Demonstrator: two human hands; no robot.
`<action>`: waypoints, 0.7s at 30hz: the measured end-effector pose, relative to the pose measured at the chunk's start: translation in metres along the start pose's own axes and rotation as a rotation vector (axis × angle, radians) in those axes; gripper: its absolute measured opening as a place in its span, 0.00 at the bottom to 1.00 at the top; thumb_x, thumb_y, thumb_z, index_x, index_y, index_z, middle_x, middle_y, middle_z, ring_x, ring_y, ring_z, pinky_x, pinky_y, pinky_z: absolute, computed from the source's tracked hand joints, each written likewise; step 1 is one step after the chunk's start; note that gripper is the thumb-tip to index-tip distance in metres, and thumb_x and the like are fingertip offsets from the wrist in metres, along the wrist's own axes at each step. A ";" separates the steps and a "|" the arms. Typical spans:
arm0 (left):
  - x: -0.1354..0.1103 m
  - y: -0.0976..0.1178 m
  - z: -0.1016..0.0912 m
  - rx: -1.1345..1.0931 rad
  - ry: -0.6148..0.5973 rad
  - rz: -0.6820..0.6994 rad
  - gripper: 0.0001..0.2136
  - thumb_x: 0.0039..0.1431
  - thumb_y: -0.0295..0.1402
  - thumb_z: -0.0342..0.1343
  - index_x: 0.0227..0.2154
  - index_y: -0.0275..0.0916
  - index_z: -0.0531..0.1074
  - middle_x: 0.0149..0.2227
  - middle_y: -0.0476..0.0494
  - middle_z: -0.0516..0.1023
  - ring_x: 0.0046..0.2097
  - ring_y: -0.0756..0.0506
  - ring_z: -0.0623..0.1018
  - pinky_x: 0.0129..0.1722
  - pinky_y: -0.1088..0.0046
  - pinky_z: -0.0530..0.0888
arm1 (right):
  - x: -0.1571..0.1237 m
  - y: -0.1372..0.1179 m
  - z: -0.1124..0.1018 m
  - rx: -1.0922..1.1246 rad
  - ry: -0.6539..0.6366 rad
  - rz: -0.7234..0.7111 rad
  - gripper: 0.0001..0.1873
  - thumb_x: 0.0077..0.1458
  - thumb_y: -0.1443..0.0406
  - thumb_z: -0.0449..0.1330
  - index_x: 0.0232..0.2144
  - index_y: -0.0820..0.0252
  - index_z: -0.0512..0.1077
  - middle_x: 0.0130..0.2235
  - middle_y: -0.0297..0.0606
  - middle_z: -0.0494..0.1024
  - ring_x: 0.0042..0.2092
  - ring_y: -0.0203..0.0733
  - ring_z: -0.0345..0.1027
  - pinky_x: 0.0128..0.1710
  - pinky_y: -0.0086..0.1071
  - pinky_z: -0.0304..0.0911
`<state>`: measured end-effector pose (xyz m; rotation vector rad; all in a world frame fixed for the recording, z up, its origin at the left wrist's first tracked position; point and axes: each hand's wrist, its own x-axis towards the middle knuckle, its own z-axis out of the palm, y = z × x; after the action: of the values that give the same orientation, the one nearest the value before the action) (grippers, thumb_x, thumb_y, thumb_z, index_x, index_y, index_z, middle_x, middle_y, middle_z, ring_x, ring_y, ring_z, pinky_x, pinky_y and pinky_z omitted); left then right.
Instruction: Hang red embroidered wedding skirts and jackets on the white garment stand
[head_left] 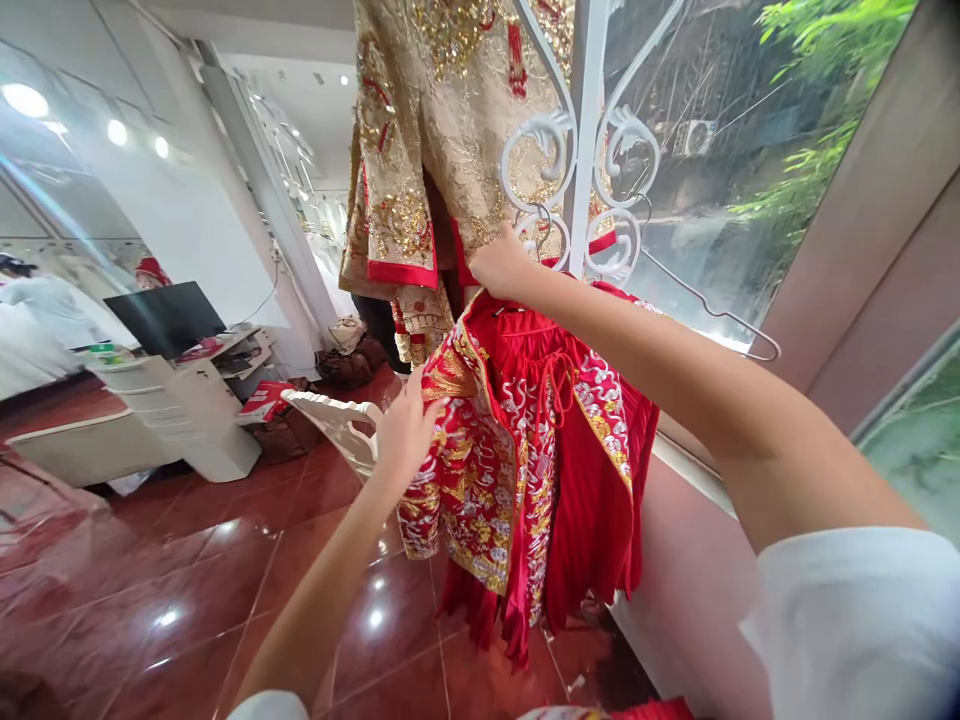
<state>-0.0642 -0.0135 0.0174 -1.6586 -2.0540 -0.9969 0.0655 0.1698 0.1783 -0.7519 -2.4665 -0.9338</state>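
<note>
A red jacket (480, 500) with gold and silver embroidery hangs open in front of me, over a pleated red skirt (592, 510) with a tied red cord. My left hand (405, 435) grips the jacket's left-side shoulder and sleeve, its fingertips partly lost in the cloth. Above it, my right hand (499, 265) is closed at the jacket's collar edge, just beside a metal hanger hook (541, 222); its fingertips are hidden. Both garments hang below a white scrolled metal rack (589, 130). A gold beaded robe (465, 130) with red trim hangs behind.
An empty wire hanger (720, 310) dangles by the window on the right. A white chair (337, 420) stands left of the garments, and a white desk (180, 400) with a dark monitor (165, 318) is farther off. Red tiles (300, 580) cover the floor.
</note>
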 end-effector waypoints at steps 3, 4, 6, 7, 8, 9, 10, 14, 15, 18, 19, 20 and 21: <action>0.032 -0.013 -0.015 -0.134 -0.035 0.027 0.19 0.58 0.35 0.49 0.52 0.40 0.67 0.47 0.39 0.76 0.48 0.39 0.76 0.48 0.63 0.70 | -0.006 0.008 -0.006 0.029 -0.062 -0.143 0.17 0.58 0.66 0.46 0.26 0.67 0.72 0.30 0.39 0.76 0.44 0.46 0.67 0.52 0.53 0.46; 0.043 -0.017 -0.018 -0.213 -0.051 0.052 0.19 0.56 0.35 0.50 0.51 0.39 0.68 0.48 0.40 0.76 0.49 0.40 0.75 0.50 0.65 0.69 | -0.008 0.009 -0.010 0.018 -0.088 -0.162 0.16 0.57 0.67 0.47 0.27 0.67 0.73 0.31 0.39 0.76 0.44 0.45 0.67 0.53 0.52 0.45; 0.060 -0.023 -0.020 -0.359 -0.113 0.094 0.23 0.53 0.35 0.53 0.52 0.37 0.67 0.50 0.40 0.75 0.51 0.41 0.74 0.51 0.67 0.69 | -0.010 0.008 -0.022 -0.030 -0.158 -0.166 0.12 0.54 0.70 0.50 0.27 0.67 0.73 0.32 0.39 0.76 0.43 0.44 0.68 0.53 0.50 0.46; 0.065 -0.026 -0.019 -0.404 -0.155 0.109 0.25 0.51 0.36 0.54 0.54 0.36 0.65 0.51 0.40 0.75 0.51 0.41 0.74 0.52 0.66 0.68 | -0.010 0.006 -0.027 -0.053 -0.204 -0.164 0.11 0.51 0.72 0.51 0.28 0.67 0.74 0.32 0.40 0.77 0.42 0.44 0.68 0.53 0.48 0.47; 0.068 -0.027 -0.018 -0.423 -0.201 0.123 0.27 0.50 0.38 0.55 0.54 0.35 0.65 0.50 0.39 0.75 0.52 0.40 0.74 0.52 0.65 0.68 | -0.010 0.004 -0.033 -0.066 -0.249 -0.160 0.11 0.49 0.74 0.51 0.28 0.67 0.74 0.33 0.40 0.77 0.42 0.44 0.68 0.52 0.47 0.47; 0.067 -0.027 -0.016 -0.421 -0.255 0.140 0.29 0.48 0.41 0.56 0.54 0.35 0.65 0.50 0.39 0.75 0.51 0.40 0.74 0.52 0.64 0.68 | -0.010 0.002 -0.037 -0.071 -0.287 -0.155 0.11 0.47 0.75 0.52 0.28 0.66 0.74 0.33 0.40 0.77 0.41 0.44 0.69 0.52 0.47 0.48; 0.065 -0.026 -0.016 -0.401 -0.316 0.155 0.29 0.47 0.43 0.58 0.52 0.35 0.67 0.49 0.39 0.76 0.50 0.39 0.74 0.51 0.63 0.69 | -0.010 0.001 -0.040 -0.072 -0.315 -0.148 0.11 0.46 0.75 0.53 0.28 0.66 0.75 0.33 0.40 0.77 0.41 0.44 0.69 0.52 0.47 0.48; 0.053 -0.008 -0.021 -0.251 -0.491 0.126 0.24 0.45 0.51 0.57 0.38 0.36 0.74 0.39 0.41 0.79 0.41 0.39 0.77 0.45 0.62 0.72 | -0.011 -0.003 -0.042 -0.095 -0.365 -0.141 0.08 0.44 0.72 0.55 0.24 0.65 0.75 0.26 0.36 0.75 0.39 0.47 0.68 0.55 0.52 0.40; 0.053 -0.001 -0.023 -0.224 -0.428 0.098 0.23 0.46 0.52 0.57 0.37 0.37 0.75 0.39 0.40 0.78 0.42 0.38 0.77 0.46 0.61 0.71 | -0.012 -0.003 -0.041 -0.084 -0.369 -0.150 0.08 0.43 0.71 0.55 0.23 0.64 0.75 0.25 0.36 0.74 0.39 0.47 0.68 0.55 0.52 0.37; 0.063 0.019 -0.020 -0.213 -0.196 0.070 0.25 0.45 0.50 0.59 0.41 0.37 0.72 0.45 0.37 0.75 0.48 0.37 0.74 0.51 0.60 0.68 | -0.015 -0.004 -0.038 0.009 -0.346 -0.171 0.09 0.41 0.71 0.56 0.23 0.62 0.76 0.24 0.34 0.74 0.37 0.45 0.68 0.55 0.53 0.35; 0.069 0.024 -0.015 -0.229 -0.190 0.094 0.26 0.44 0.48 0.59 0.43 0.36 0.72 0.45 0.37 0.75 0.48 0.38 0.73 0.50 0.60 0.68 | -0.016 -0.005 -0.038 0.034 -0.334 -0.174 0.09 0.40 0.71 0.56 0.24 0.62 0.77 0.24 0.34 0.74 0.36 0.44 0.68 0.55 0.52 0.35; 0.074 0.029 -0.009 -0.244 -0.217 0.128 0.25 0.45 0.47 0.59 0.44 0.36 0.71 0.45 0.37 0.75 0.47 0.38 0.74 0.49 0.61 0.69 | -0.017 -0.006 -0.038 0.048 -0.324 -0.175 0.10 0.40 0.72 0.56 0.24 0.61 0.77 0.24 0.35 0.75 0.36 0.44 0.68 0.55 0.52 0.35; 0.079 0.032 -0.002 -0.250 -0.251 0.158 0.23 0.46 0.46 0.59 0.43 0.36 0.71 0.44 0.37 0.76 0.45 0.38 0.75 0.47 0.62 0.69 | -0.018 -0.007 -0.039 0.054 -0.317 -0.173 0.10 0.39 0.72 0.56 0.24 0.61 0.77 0.25 0.35 0.75 0.35 0.43 0.68 0.56 0.51 0.35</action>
<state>-0.0555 0.0447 0.0788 -2.1353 -1.9705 -1.0744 0.0823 0.1322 0.1926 -0.7240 -2.8596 -0.8588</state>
